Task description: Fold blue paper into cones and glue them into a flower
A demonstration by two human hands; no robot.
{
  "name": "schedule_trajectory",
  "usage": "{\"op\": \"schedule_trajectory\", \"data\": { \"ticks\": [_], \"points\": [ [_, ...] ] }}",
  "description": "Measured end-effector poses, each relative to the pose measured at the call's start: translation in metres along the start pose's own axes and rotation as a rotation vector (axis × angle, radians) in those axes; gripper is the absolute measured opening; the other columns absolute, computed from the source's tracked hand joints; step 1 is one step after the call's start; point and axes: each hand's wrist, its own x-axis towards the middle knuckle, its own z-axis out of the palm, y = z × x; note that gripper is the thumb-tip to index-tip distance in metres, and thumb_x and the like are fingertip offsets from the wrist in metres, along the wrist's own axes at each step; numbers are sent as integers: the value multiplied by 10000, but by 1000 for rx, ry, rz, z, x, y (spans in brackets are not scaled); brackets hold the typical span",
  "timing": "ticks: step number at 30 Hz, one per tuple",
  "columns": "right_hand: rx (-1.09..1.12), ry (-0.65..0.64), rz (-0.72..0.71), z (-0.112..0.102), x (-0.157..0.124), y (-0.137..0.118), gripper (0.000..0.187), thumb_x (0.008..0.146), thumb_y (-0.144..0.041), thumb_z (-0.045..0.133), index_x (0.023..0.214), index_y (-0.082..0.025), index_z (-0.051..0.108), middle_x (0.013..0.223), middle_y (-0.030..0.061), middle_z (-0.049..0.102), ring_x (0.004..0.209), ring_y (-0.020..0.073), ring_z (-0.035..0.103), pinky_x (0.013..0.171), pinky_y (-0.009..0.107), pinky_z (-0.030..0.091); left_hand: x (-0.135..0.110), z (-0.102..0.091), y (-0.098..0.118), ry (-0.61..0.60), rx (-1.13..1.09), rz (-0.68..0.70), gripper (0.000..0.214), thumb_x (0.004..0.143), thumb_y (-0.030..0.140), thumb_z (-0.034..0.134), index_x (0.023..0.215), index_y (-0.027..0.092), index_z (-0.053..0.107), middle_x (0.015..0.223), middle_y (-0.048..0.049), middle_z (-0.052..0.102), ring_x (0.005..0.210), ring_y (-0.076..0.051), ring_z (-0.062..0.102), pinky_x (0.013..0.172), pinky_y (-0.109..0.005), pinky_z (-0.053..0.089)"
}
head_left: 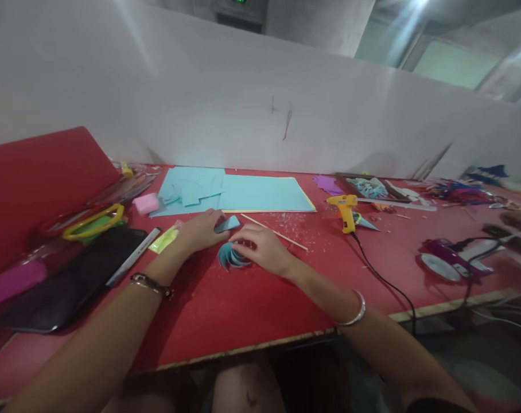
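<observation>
My left hand (200,230) rests on the red table (226,310) with its fingers closed on a small blue paper piece (227,223). My right hand (260,248) lies just to its right, fingers curled over a blue folded paper fan-like piece (231,257) and pressing it to the table. A thin wooden stick (274,232) lies just behind my right hand. Large light-blue paper sheets (243,192) lie flat further back.
A yellow glue gun (345,211) with a black cord stands to the right. A purple device (447,255), a tray of scraps (372,186), yellow-handled scissors (94,221), a dark tablet (71,275) and a pink block (146,203) lie around. A white wall backs the table.
</observation>
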Motion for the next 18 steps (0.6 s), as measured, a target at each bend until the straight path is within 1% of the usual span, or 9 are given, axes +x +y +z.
{"op": "schedule_trajectory", "data": {
  "ticks": [2,4,6,8,10,13,15,16,18],
  "points": [
    [17,16,8,0,0,1,137,820,-248,501,828,-165,610,780,14,585,699,97,512,664,222,402,-1,0,1,3,15,-7,407,716,488,459,989,188,495,997,-77,554,869,-228,556,694,-318,421],
    [30,25,9,0,0,2,128,815,-234,498,815,-162,604,760,12,578,688,98,509,657,225,400,-3,0,2,37,27,-6,477,709,521,464,1051,189,479,1058,-85,523,891,-242,550,707,-337,430],
    [29,29,4,0,-1,2,122,810,-208,481,820,-160,593,771,16,563,704,103,508,666,231,405,-4,-2,3,123,15,35,486,728,513,448,1089,188,462,1095,-89,497,951,-252,525,757,-358,430],
    [24,22,5,-1,-2,1,130,808,-204,461,841,-163,579,813,25,545,731,110,506,678,240,415,-4,-4,4,234,-25,119,430,765,457,415,1088,177,459,1083,-89,492,1013,-249,483,835,-376,408],
    [24,-6,18,-2,-3,-2,167,812,-257,459,917,-173,558,883,36,532,763,118,506,685,251,427,-3,-6,5,327,-75,221,376,785,406,389,1061,163,466,1042,-89,497,1020,-239,459,874,-386,389],
    [-17,-80,9,-3,-4,-7,384,763,-411,536,1084,-205,492,1020,56,512,900,163,491,763,303,431,-4,-10,7,422,-133,325,337,802,377,375,1039,155,467,985,-87,494,953,-224,464,848,-384,398],
    [-71,-138,-5,-2,-3,-9,505,703,-466,594,1127,-220,468,1088,66,494,995,199,456,825,342,415,-4,-11,8,481,-150,352,310,819,352,362,1036,155,463,945,-81,492,912,-212,468,825,-375,401],
    [-96,-164,-14,-1,-3,-9,505,694,-463,606,1117,-220,477,1090,67,495,1012,205,446,844,351,407,-4,-11,8,510,-159,354,295,827,334,354,1037,156,460,924,-77,493,891,-205,469,814,-369,402],
    [-118,-191,-28,0,-3,-7,417,720,-406,598,1074,-207,504,1065,64,506,1008,195,447,867,344,398,-5,-11,9,562,-186,334,276,836,305,341,1034,153,458,892,-68,496,842,-188,472,781,-349,404]
  ]
}}
